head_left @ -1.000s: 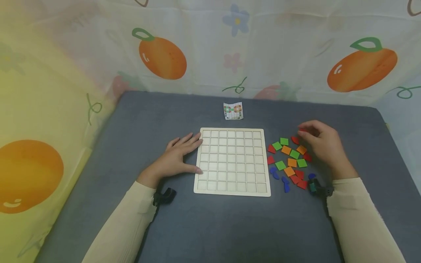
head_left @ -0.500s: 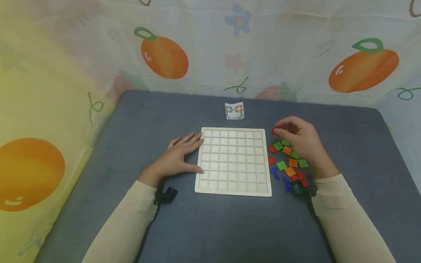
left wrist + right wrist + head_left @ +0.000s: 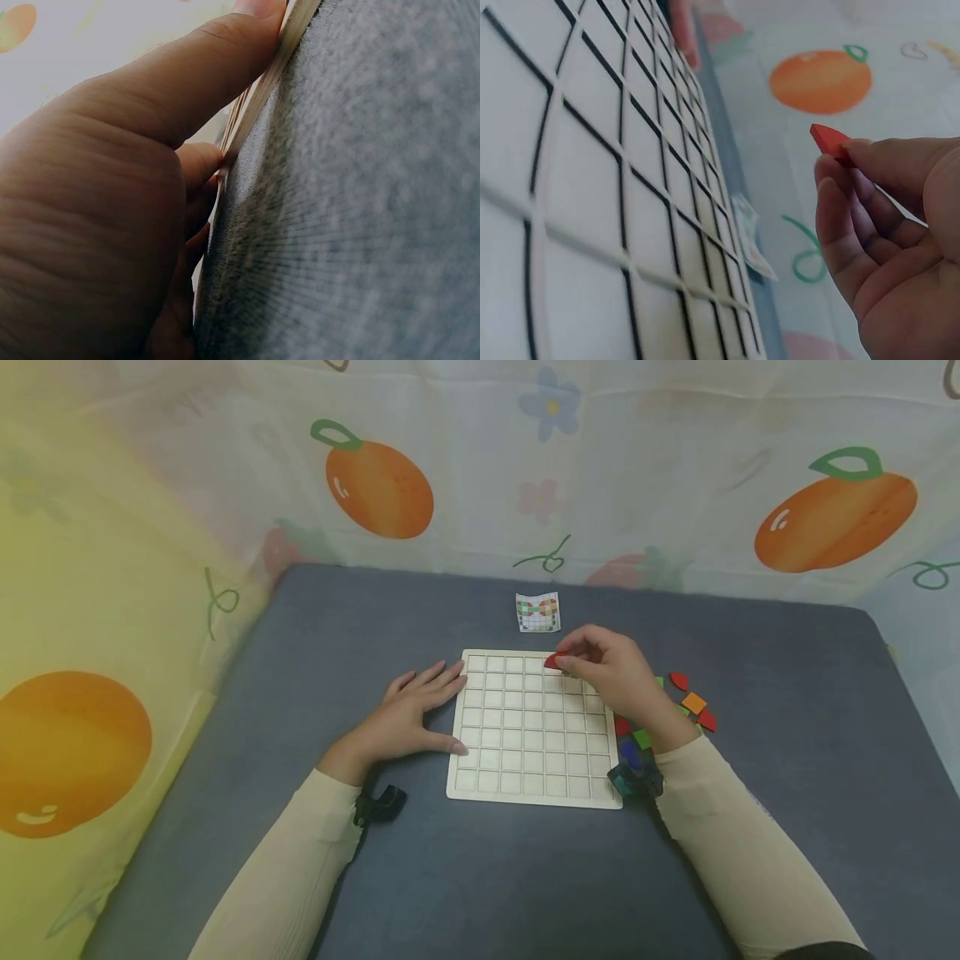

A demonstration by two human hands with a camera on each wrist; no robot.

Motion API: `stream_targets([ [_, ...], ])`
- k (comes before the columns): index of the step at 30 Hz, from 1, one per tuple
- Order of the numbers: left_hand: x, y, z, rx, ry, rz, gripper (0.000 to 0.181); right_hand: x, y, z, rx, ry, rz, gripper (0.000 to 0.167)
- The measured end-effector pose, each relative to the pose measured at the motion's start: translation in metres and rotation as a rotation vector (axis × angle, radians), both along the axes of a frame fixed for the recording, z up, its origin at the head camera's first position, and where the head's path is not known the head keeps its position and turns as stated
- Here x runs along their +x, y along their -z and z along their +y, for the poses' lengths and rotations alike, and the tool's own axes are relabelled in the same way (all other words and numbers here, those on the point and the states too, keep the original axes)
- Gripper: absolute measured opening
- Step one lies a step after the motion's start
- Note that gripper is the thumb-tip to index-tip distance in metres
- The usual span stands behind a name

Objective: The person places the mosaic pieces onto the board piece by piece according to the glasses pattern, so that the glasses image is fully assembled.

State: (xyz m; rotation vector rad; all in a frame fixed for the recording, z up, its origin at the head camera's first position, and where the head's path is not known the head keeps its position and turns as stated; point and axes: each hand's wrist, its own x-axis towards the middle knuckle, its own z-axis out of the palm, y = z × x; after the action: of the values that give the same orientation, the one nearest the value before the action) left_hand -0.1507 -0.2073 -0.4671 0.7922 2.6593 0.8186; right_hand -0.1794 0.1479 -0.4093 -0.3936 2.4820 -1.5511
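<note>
A pale wooden grid board (image 3: pixel 513 718) lies flat on the grey table. My left hand (image 3: pixel 405 718) rests at its left edge with spread, straight fingers, the thumb and fingertips touching the rim. In the left wrist view the thumb (image 3: pixel 217 60) lies on the board's edge. My right hand (image 3: pixel 618 677) pinches a red tile (image 3: pixel 555 661) with a curved side between thumb and fingers, over the board's upper right squares. The right wrist view shows the red tile (image 3: pixel 829 142) held clear above the grid (image 3: pixel 622 157). The board's squares in sight hold no tiles.
Right of the board lie loose tiles, partly hidden by my right arm: a red tile (image 3: pixel 678 681), an orange tile (image 3: pixel 693 702), a green tile (image 3: pixel 642 739) and blue pieces (image 3: pixel 632 756). A small printed pattern card (image 3: pixel 537 612) lies behind the board. A patterned curtain (image 3: pixel 480 468) hangs behind the table.
My right hand has carried the red tile leftward from beyond the loose tiles to over the board's upper right part. My left hand has stayed at the board's left edge.
</note>
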Motion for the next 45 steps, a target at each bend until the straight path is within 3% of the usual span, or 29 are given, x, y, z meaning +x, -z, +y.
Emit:
stream_targets([
  [7,0.000,-0.002,0.002,-0.006,-0.013,-0.003,0.117,-0.008,0.013,-0.033,0.011,-0.045,-0.035,0.013],
  [21,0.001,-0.005,0.001,0.004,-0.007,-0.010,0.112,-0.017,0.031,-0.081,0.079,-0.087,0.000,0.010],
  [39,0.002,-0.006,0.002,0.008,-0.018,-0.023,0.113,-0.025,0.036,-0.097,0.175,-0.165,0.017,0.015],
  [45,0.002,-0.006,0.002,0.006,-0.019,-0.018,0.113,-0.023,0.035,-0.097,0.135,-0.176,0.018,0.018],
])
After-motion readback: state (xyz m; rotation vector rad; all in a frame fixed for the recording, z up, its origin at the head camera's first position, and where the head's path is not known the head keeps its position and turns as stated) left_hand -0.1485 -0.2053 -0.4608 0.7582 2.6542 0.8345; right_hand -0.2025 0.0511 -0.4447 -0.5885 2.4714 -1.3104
